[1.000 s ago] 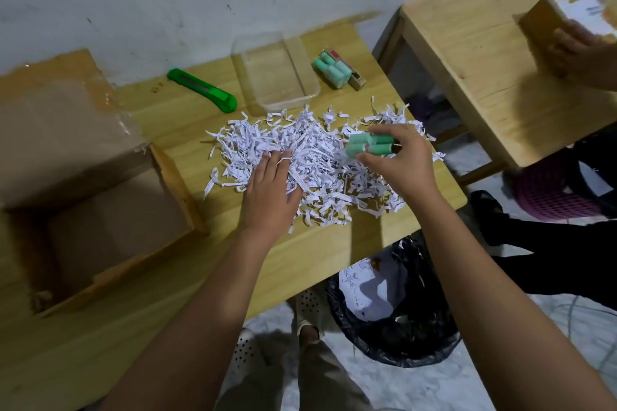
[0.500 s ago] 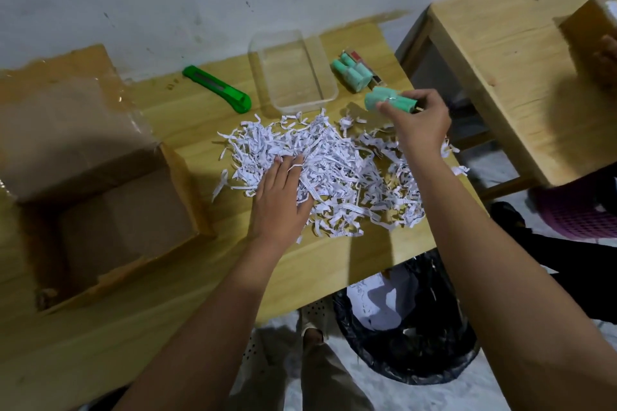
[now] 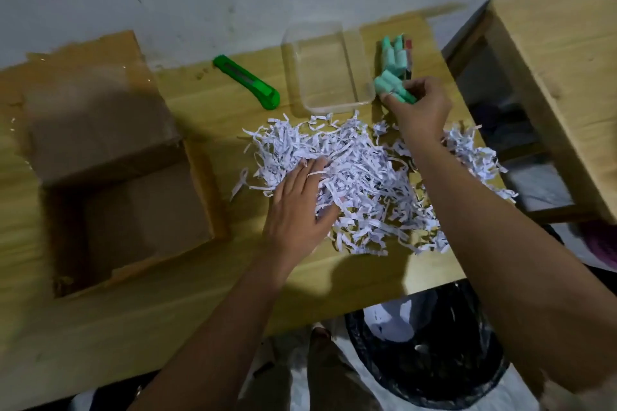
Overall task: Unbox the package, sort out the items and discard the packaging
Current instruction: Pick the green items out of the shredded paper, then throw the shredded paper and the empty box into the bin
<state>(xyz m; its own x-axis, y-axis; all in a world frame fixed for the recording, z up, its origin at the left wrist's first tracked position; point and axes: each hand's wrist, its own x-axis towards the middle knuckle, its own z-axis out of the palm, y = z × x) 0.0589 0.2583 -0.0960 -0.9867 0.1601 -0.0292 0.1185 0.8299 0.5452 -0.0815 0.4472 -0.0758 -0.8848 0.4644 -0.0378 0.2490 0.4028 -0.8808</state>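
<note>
A heap of white shredded paper lies spread over the middle of the wooden table. My left hand rests flat on the heap's left side with its fingers straight. My right hand grips a few mint-green cylinders just right of the clear plastic tray. Behind them, more mint-green cylinders lie on the table in a small group. The opened cardboard box stands at the left, and its inside looks empty.
A green utility knife lies between the box and the tray. A black-lined waste bin with paper in it stands on the floor below the table's front edge. A second wooden table is at the right.
My right hand has lifted the green cylinders off the shredded paper and carried them back toward the group beside the tray. My left hand has stayed on the paper.
</note>
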